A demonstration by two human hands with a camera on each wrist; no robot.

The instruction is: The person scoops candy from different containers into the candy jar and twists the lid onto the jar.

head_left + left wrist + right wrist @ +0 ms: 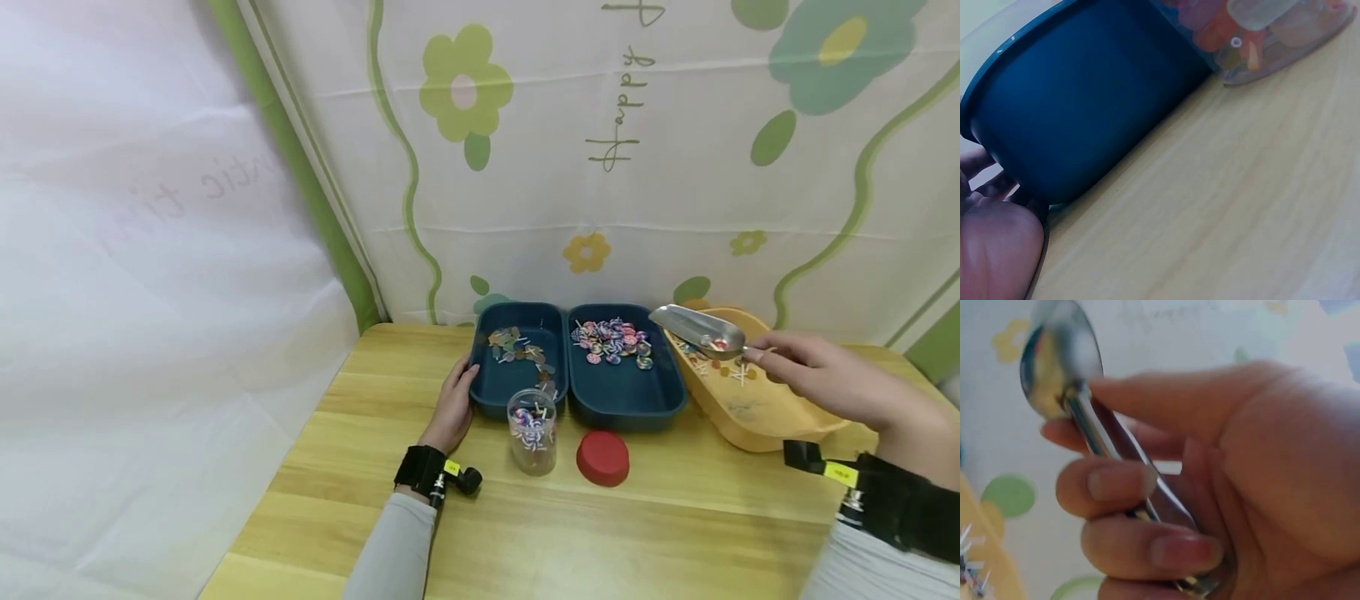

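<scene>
My right hand grips the handle of a metal scoop, fingers curled round it in the right wrist view. The scoop is raised over the yellow tray, with a few small candies in its bowl. My left hand rests against the left side of a dark blue bin, fingers along its outer wall. Brownish and greenish lollipops lie in that bin. Just in front of it stands a clear plastic cup partly filled with mixed small lollipops.
A second blue bin, holding swirled lollipops, stands beside the first. In front of it lies a round red lid. The yellow tray holds scattered lollipops. Behind the wooden table hangs a flowered curtain.
</scene>
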